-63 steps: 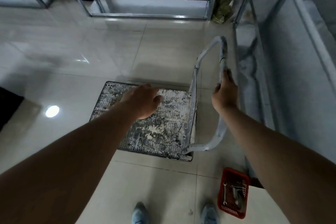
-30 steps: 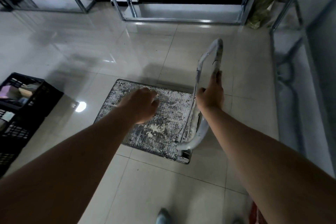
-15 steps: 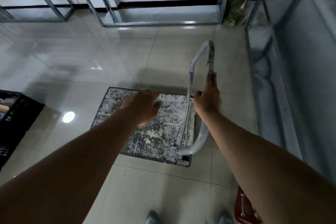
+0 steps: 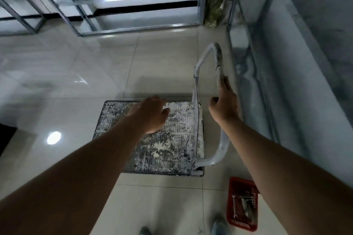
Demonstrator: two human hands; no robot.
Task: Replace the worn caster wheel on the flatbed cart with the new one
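Our right hand grasps the handle of the flatbed cart, presumably to steady or tip it; our left hand, relaxed and holding nothing, reaches over the deck just beside. The caster wheels lie hidden beneath. Nearer us than the right hand, a red basket of wrenches waits on the floor.

The floor is tiled and glossy; the cart is ribbed and crusted white; the basket is made of plastic
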